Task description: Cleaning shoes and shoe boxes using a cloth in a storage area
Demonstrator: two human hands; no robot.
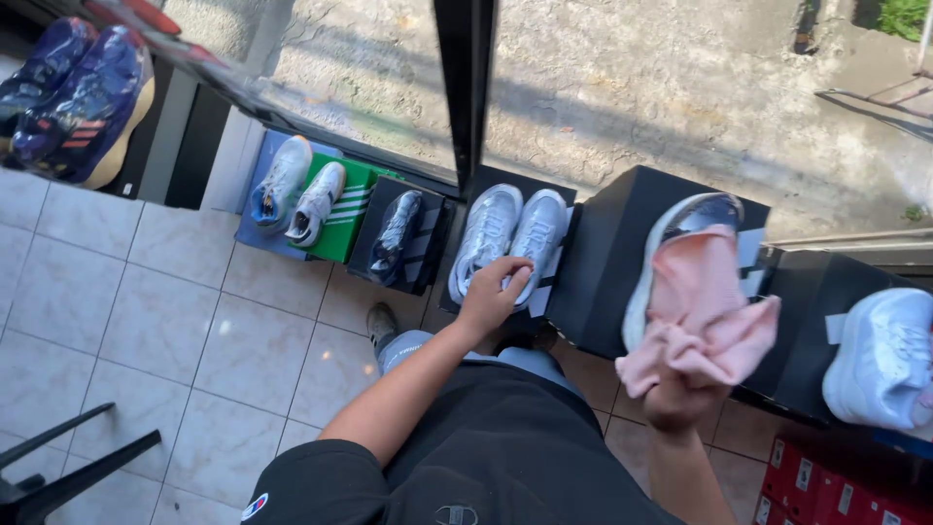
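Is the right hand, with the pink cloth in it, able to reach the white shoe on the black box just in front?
Probably yes. The right hand holds the pink cloth directly over that white shoe, and nothing stands between them.

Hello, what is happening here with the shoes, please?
A person stands over shoes displayed on boxes by a window. The left hand rests on a pair of silver-white sneakers on a black box. The right hand holds a pink cloth bunched against a light sneaker on the next box.
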